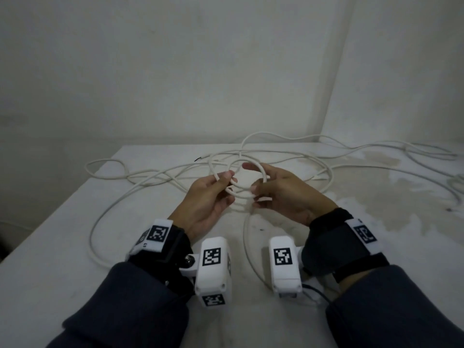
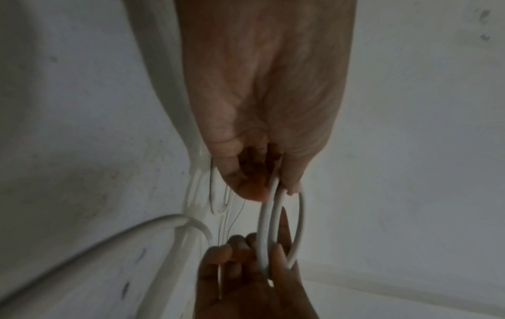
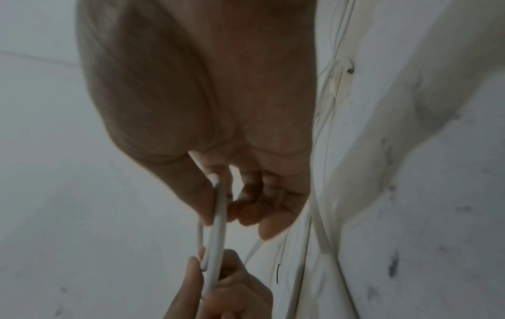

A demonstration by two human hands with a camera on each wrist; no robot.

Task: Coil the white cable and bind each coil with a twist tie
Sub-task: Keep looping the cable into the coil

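A small coil (image 1: 241, 195) of white cable hangs above the table between my two hands. My left hand (image 1: 221, 183) pinches its left side between thumb and fingers. My right hand (image 1: 261, 187) grips the right side, thumb pressed on the strands and fingers curled behind. The left wrist view shows two loops (image 2: 266, 233) running from my left hand (image 2: 262, 185) down to my right hand (image 2: 246, 269). In the right wrist view the coil (image 3: 217, 237) spans from my right hand (image 3: 232, 207) to my left hand (image 3: 226, 287). The rest of the cable (image 1: 150, 175) sprawls loose over the table.
The pale table (image 1: 62, 259) stands in a corner of white walls; its left edge runs diagonally. Loose cable loops trail right (image 1: 376, 149) and forward under my wrists (image 1: 247, 247). A thin dark strand (image 1: 198, 159) lies at the back. Stains (image 1: 376, 197) mark the right side.
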